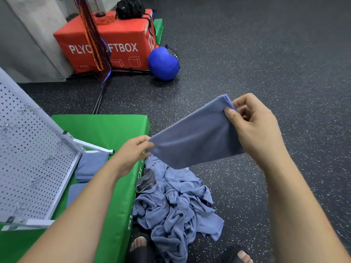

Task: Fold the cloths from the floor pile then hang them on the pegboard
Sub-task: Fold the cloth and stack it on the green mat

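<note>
A folded blue-grey cloth (193, 137) is stretched in the air between my hands. My left hand (133, 150) pinches its lower left corner. My right hand (252, 124) pinches its upper right corner between thumb and fingers. Below it, a crumpled pile of blue-grey cloths (176, 204) lies on the dark floor, with a grey striped cloth (146, 180) on its left side. The white pegboard (32, 156) leans at the left, with metal hooks on it. Blue cloths (91, 166) show by its lower edge on the mat.
A green mat (106, 128) lies under the pegboard, left of the pile. A red plyo soft box (114, 40) and a blue ball (163, 63) stand at the back. My feet in black sandals (140, 245) are at the bottom. Speckled black floor (266, 54) spreads to the right.
</note>
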